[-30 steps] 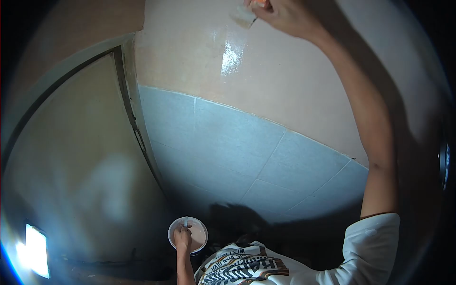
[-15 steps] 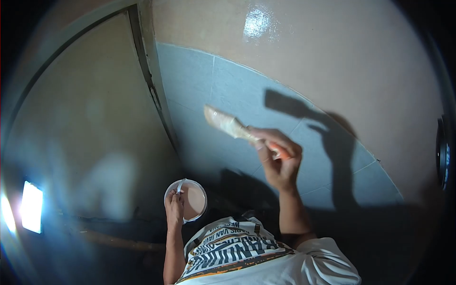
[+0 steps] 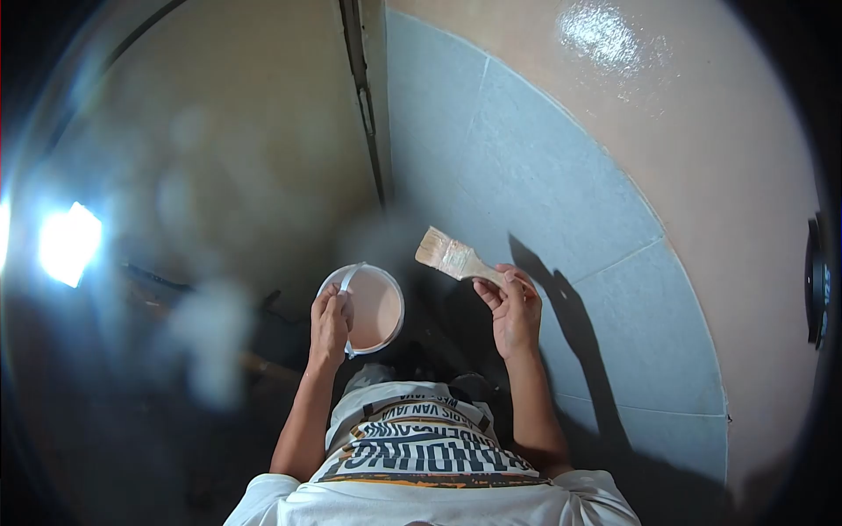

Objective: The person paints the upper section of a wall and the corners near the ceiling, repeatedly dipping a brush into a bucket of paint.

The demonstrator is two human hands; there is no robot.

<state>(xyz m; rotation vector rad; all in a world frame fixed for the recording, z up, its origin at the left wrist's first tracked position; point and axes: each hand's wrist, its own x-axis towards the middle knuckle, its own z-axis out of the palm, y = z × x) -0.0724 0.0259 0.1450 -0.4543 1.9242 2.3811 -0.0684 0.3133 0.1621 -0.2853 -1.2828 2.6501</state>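
My left hand (image 3: 329, 329) grips the white handle of a paint bucket (image 3: 399, 329), which hangs in front of my body. Pinkish-beige paint (image 3: 375, 311) fills part of it, its surface facing up at me. In my right hand (image 3: 515, 316) is a flat paintbrush (image 3: 456, 256), held by its handle between thumb and fingers. Its pale, paint-coated bristles point up and left, above and to the right of the bucket and apart from it.
A wall with grey-blue tiles (image 3: 544, 175) below and glossy beige paint (image 3: 702, 140) above curves along the right. A door (image 3: 254, 114) stands at the left. A bright lamp (image 3: 70, 244) shines at far left.
The paintbrush has come down and turned in my right hand, now nearer the bucket. The view has tilted down and left, so the bucket and lamp appear higher.
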